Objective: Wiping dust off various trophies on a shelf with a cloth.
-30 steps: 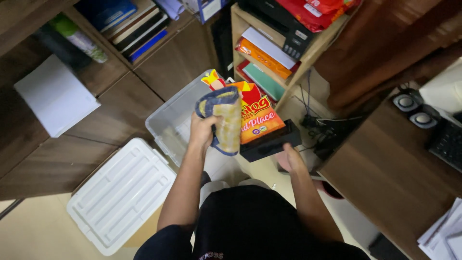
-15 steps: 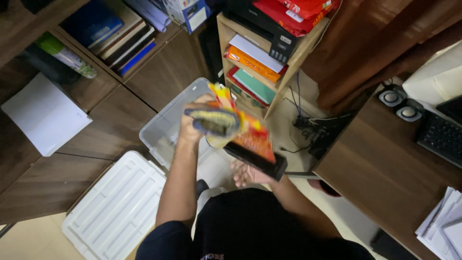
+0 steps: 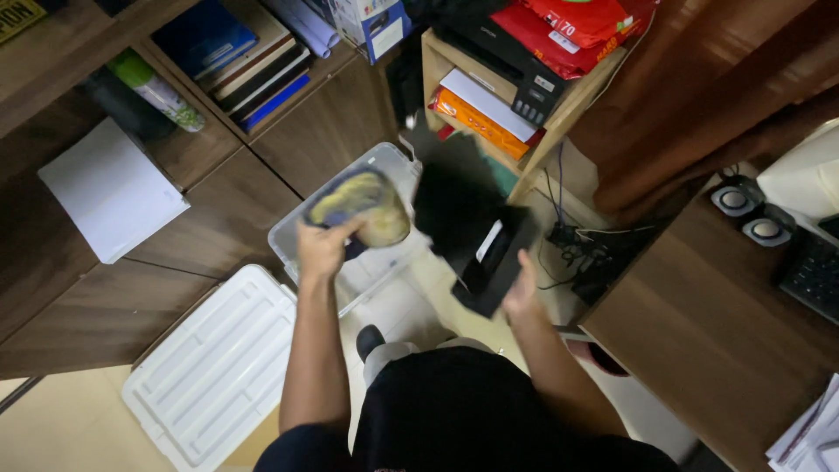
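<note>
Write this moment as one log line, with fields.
left hand: holds snack bag | right hand: holds black box | below: clear bin

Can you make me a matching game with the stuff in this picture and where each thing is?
Things:
1. round bag
2. black box
3. white lid
4. clear bin

Places:
A. flat on the floor
B. in the left hand
C. under the raised bag, open
D. at the right hand

Pairs: 1-B, 2-D, 3-A, 4-C
</note>
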